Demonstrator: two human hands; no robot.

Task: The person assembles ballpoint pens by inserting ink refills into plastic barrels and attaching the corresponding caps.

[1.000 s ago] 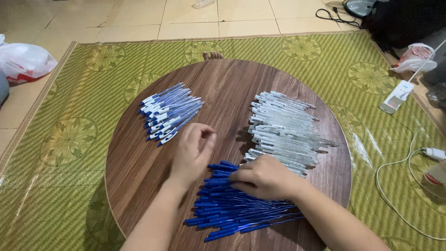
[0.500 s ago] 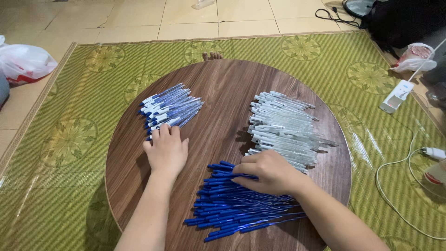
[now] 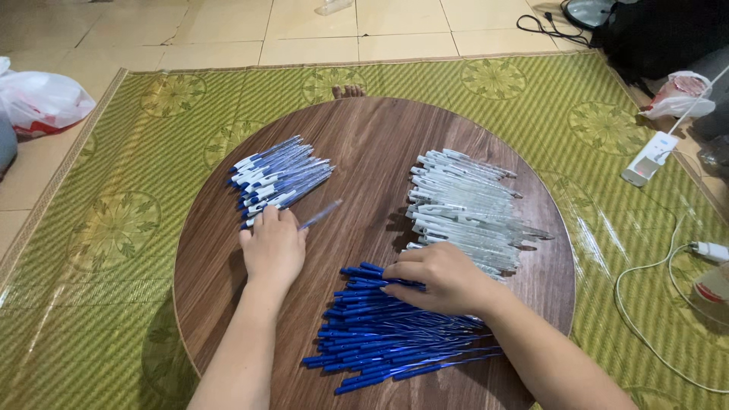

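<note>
A round dark wooden table carries three heaps of pen parts. At the upper left lies a pile of finished blue-and-white pens. My left hand rests at that pile's near edge, fingers closed around one pen that sticks out to the right. White pen barrels are heaped on the right. Blue ink refills lie in a heap at the front. My right hand lies on top of the refills, fingertips pressing on a few at the heap's upper edge.
The table stands on a green woven mat over a tiled floor. A white power strip and white cables lie to the right. A plastic bag sits at the far left, dark bags at the top right.
My left hand has moved away from my right hand, up and left to the finished pens, carrying one pen. My right hand stays on the refills.
</note>
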